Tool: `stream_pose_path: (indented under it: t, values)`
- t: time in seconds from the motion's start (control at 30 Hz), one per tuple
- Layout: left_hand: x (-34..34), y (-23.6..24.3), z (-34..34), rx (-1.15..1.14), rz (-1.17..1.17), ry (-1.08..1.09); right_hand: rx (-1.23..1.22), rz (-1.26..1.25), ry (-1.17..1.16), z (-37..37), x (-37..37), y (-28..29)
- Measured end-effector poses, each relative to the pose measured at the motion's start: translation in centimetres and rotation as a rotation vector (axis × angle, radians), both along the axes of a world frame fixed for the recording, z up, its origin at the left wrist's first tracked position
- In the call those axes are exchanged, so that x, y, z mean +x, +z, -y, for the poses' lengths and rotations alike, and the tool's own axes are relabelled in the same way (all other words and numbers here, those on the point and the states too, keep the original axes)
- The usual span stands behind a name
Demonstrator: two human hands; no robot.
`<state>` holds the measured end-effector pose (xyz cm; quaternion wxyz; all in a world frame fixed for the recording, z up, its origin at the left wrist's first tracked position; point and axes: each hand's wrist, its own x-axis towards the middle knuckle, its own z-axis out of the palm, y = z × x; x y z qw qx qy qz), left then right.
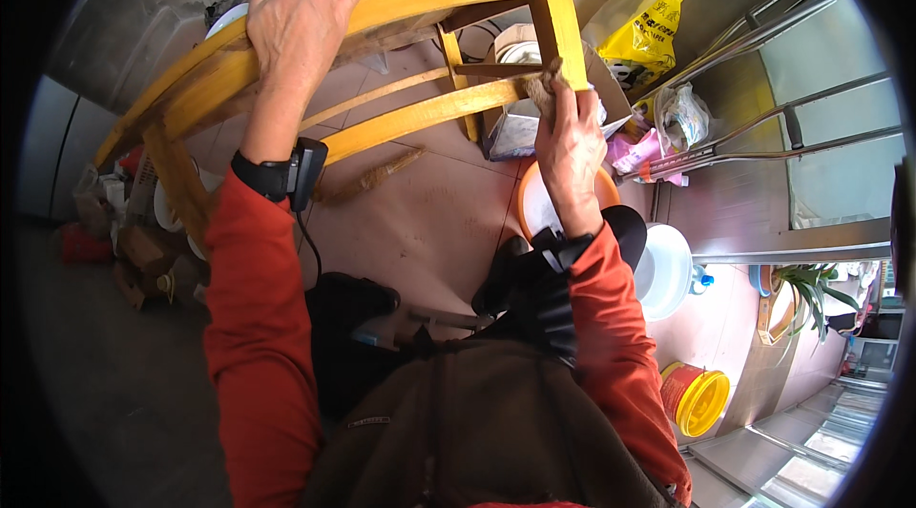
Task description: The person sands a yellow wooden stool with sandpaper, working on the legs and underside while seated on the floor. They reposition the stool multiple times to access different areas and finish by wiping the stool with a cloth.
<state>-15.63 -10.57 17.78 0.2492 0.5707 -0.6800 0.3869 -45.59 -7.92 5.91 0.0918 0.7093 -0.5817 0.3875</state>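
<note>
A yellow-painted wooden bench (429,2) is tipped up in front of me, with its legs and crossbars showing. My left hand (301,26) rests over its long upper edge, fingers curled round the wood. Lower right, my right hand (571,155) pinches a brown rag (542,91) against the bench leg, where a lower crossbar meets it. Part of the rag is hidden behind my fingers.
Behind the bench stands a cardboard box (611,93) with dishes in it. An orange-rimmed basin (528,198), a white basin (665,271) and a yellow-topped bucket (704,403) are on the right. Crutches (763,141) lean near a yellow plastic bag (649,31).
</note>
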Motion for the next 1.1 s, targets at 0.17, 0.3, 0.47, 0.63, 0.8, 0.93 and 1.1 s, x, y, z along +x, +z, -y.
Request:
stream_pose_path:
  t: [0.17,0.3,0.47,0.63,0.8,0.93,1.1]
  values:
    - [-0.4,0.2,-0.5,0.004,-0.002,0.009,-0.212,0.172,0.122,2.4,-1.4,4.6]
    - [-0.8,0.3,-0.9,-0.015,0.004,0.017,-0.391,0.208,-0.001,8.1,0.9,10.6]
    - [-0.9,0.3,-1.0,-0.018,-0.02,0.014,-0.319,0.18,0.044,9.9,4.8,10.7]
    - [-0.8,0.2,-0.8,-0.019,-0.021,-0.017,-0.445,0.164,-0.039,10.0,5.1,10.5]
    - [-0.7,0.3,-0.9,-0.015,-0.015,0.005,-0.233,0.26,0.077,10.6,5.6,10.5]
    - [-0.7,0.3,-0.9,0.006,-0.027,-0.049,-0.452,0.245,0.0,11.2,5.0,10.1]
    - [-0.5,0.3,-0.6,-0.015,-0.052,-0.043,-0.403,0.309,-0.036,11.0,5.8,10.3]
